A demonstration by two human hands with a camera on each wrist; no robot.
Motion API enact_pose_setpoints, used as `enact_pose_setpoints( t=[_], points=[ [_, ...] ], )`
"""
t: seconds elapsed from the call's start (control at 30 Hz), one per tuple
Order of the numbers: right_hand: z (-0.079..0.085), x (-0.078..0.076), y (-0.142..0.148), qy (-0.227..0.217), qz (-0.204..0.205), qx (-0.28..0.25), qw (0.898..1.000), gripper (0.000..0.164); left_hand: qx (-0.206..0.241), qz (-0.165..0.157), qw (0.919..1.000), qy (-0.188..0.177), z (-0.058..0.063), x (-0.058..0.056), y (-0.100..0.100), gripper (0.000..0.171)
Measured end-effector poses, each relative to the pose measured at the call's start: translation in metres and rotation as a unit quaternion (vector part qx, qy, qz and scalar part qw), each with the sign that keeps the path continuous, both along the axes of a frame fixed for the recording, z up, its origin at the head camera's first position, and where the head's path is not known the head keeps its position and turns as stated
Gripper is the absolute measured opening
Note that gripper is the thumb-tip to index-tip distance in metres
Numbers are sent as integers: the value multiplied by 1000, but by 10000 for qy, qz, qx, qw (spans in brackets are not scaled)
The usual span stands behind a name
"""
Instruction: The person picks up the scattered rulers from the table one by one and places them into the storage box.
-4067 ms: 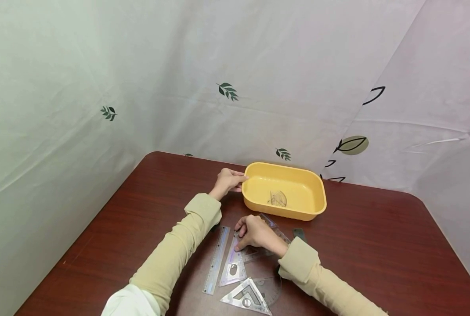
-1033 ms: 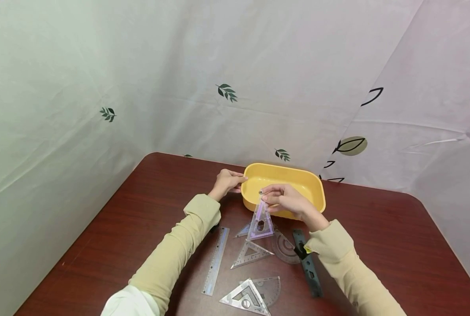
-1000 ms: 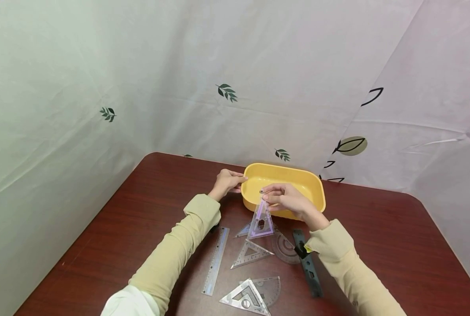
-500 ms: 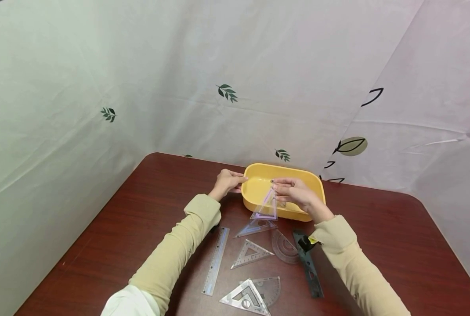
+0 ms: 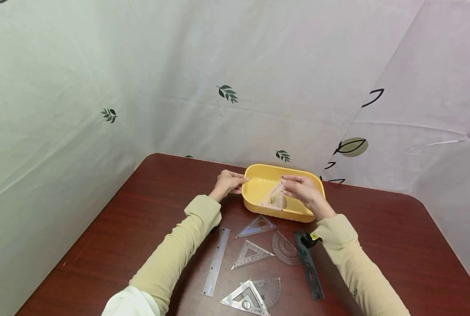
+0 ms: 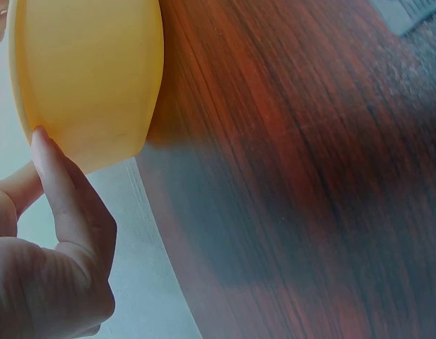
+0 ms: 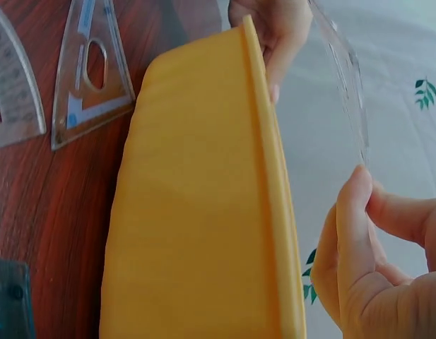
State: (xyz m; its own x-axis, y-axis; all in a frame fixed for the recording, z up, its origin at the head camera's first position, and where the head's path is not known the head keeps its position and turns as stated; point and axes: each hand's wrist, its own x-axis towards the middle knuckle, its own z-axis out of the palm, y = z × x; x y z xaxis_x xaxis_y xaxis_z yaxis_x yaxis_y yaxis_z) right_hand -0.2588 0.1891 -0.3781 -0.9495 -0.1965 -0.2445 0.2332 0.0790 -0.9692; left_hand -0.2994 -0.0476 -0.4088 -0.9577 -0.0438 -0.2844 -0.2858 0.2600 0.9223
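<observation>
My left hand (image 5: 227, 183) pinches the left end of the yellow bin (image 5: 255, 189), thumb at the rim. In the left wrist view, that hand (image 6: 69, 240) grips the edge of the bin (image 6: 90, 70). My right hand (image 5: 304, 191) pinches one corner of a clear set square with purple markings (image 5: 275, 193), which hangs tilted over the bin's near side. The right wrist view shows the set square (image 7: 353, 92) edge-on, above the rim, its corner between the thumb and fingers of the right hand (image 7: 373, 275). A clear protractor in the bin shows partly behind the set square.
On the table before the bin lie a blue-marked set square (image 5: 249, 230), a clear set square (image 5: 242, 262), a protractor (image 5: 284, 251), a dark ruler (image 5: 309, 270) and a clear ruler (image 5: 216, 263). Nearer, a silver set square (image 5: 234, 299) overlaps another protractor (image 5: 272, 289). Patterned cloth hangs behind.
My right hand has lifted the purple-marked set square off the table and carried it away from me and rightward, over the bin. The left hand has stayed on the bin's end.
</observation>
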Motion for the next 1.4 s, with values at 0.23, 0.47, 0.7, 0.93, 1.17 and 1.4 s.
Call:
enact_pose_setpoints(
  t=[0.23, 0.47, 0.7, 0.93, 1.17, 1.4],
  points=[
    [-5, -5, 6, -71, -356, 38, 9993, 54, -11, -7, 10000, -25, 0, 0, 0, 28],
    [-10, -11, 7, -214, -595, -382, 9973, 56, 30, 17, 10000, -40, -1, 0, 0, 28],
    [-18, -16, 10, -281, -753, -532, 9953, 54, 78, -9, 10000, -7, -1, 0, -1, 28],
    [-27, -16, 11, -294, -651, -188, 9973, 43, 101, -19, 9999, -2, 1, 1, -1, 29],
    [-32, -16, 7, -272, -758, 145, 9966, 51, 63, 4, 9999, -106, -1, 0, 0, 28],
    [-35, -13, 4, -176, -681, 638, 9955, 51, 77, -12, 9999, -146, 2, 0, -1, 25]
  ],
)
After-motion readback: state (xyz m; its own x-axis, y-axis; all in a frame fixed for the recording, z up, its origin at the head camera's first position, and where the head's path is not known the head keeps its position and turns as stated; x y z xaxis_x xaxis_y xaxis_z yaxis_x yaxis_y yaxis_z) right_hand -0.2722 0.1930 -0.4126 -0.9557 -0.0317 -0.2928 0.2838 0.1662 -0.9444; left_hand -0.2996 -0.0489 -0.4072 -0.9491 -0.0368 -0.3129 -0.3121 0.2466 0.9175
